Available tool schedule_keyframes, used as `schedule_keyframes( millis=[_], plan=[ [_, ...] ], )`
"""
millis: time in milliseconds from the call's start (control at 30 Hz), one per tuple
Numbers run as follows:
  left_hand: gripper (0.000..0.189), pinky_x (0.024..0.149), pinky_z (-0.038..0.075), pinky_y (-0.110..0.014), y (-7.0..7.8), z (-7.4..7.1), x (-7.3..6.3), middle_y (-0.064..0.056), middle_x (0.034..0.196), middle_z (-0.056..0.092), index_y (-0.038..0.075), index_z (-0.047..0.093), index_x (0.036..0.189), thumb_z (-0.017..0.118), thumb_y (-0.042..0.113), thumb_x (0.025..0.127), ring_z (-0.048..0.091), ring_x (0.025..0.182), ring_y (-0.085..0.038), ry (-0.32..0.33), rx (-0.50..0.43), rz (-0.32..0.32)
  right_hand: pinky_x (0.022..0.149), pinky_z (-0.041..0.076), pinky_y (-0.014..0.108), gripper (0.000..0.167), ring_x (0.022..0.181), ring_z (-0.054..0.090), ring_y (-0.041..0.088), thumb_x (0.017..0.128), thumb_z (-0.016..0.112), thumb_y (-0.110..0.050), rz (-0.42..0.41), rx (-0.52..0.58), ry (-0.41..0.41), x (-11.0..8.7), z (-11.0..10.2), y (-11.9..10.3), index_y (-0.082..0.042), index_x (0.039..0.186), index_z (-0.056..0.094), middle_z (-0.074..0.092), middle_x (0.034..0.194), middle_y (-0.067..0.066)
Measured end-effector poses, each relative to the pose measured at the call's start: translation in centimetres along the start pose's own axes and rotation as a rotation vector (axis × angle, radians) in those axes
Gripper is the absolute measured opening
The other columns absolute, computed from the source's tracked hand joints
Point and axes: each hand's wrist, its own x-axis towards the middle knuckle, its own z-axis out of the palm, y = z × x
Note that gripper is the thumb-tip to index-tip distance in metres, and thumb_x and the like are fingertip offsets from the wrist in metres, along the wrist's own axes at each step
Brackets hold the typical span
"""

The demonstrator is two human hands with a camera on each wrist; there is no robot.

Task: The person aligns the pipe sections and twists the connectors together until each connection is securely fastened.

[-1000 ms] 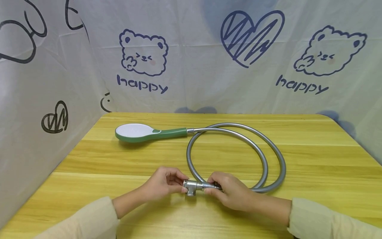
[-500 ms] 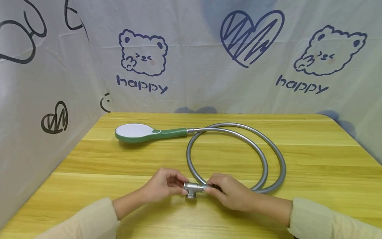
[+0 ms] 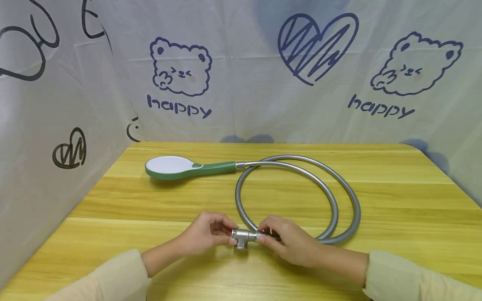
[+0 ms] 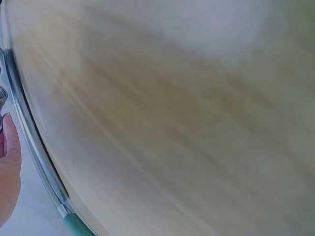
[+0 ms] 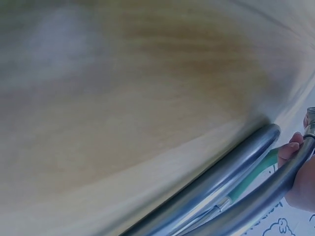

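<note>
In the head view, my left hand (image 3: 205, 233) pinches the left end of a chrome T-shaped pipe fitting (image 3: 242, 236) between thumb and fingers. Its short branch points toward me. My right hand (image 3: 290, 240) pinches the metal end of a grey shower hose (image 3: 353, 205) where it meets the fitting; fingers partly hide that joint. The hose loops across the table to a green hand shower (image 3: 218, 167), lying white face up at the back left. In the right wrist view, the hose (image 5: 246, 204) runs to my fingers at the right edge.
A yellow wood-grain table (image 3: 124, 200) lies under everything. White cloth (image 3: 248, 92) with printed bears and hearts hangs behind it and along the left side. The hose coil takes up the table's centre right.
The fitting sits slightly lower and nearer to me than one second ago. My right fingertips have shifted a little left over the hose end. The hand shower has not moved.
</note>
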Motion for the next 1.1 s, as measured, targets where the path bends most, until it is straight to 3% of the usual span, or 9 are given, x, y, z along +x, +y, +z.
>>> schedule_keyframes(
  millis=[200, 433, 1100],
  plan=[
    [0.025, 0.073, 0.057, -0.022, 0.07, -0.06, 0.08, -0.027, 0.092, 0.065, -0.016, 0.060, 0.098, 0.069, -0.007, 0.076, 0.063, 0.076, -0.007, 0.006, 0.000, -0.005, 0.053, 0.044, 0.014, 0.016, 0.065, 0.044, 0.000, 0.086, 0.067, -0.020, -0.017, 0.031, 0.016, -0.09, -0.02, 0.16, -0.011, 0.092, 0.056, 0.056, 0.078, -0.005],
    [0.025, 0.074, 0.057, -0.022, 0.11, -0.19, 0.18, -0.026, 0.093, 0.065, -0.015, 0.061, 0.098, 0.069, -0.006, 0.076, 0.063, 0.077, -0.010, 0.005, 0.007, -0.004, 0.050, 0.044, 0.013, 0.025, 0.064, 0.043, -0.001, 0.076, 0.074, -0.007, -0.047, -0.007, 0.064, -0.25, 0.04, 0.27, -0.008, 0.087, 0.052, 0.054, 0.078, -0.002],
    [0.025, 0.074, 0.057, -0.022, -0.04, -0.36, 0.25, -0.025, 0.093, 0.065, -0.014, 0.061, 0.098, 0.069, -0.005, 0.077, 0.064, 0.079, -0.012, -0.002, 0.024, -0.008, 0.049, 0.043, 0.013, 0.020, 0.064, 0.043, -0.003, 0.075, 0.075, -0.010, -0.054, -0.015, 0.116, -0.17, 0.41, 0.42, -0.009, 0.079, 0.055, 0.055, 0.072, -0.004]
  ],
)
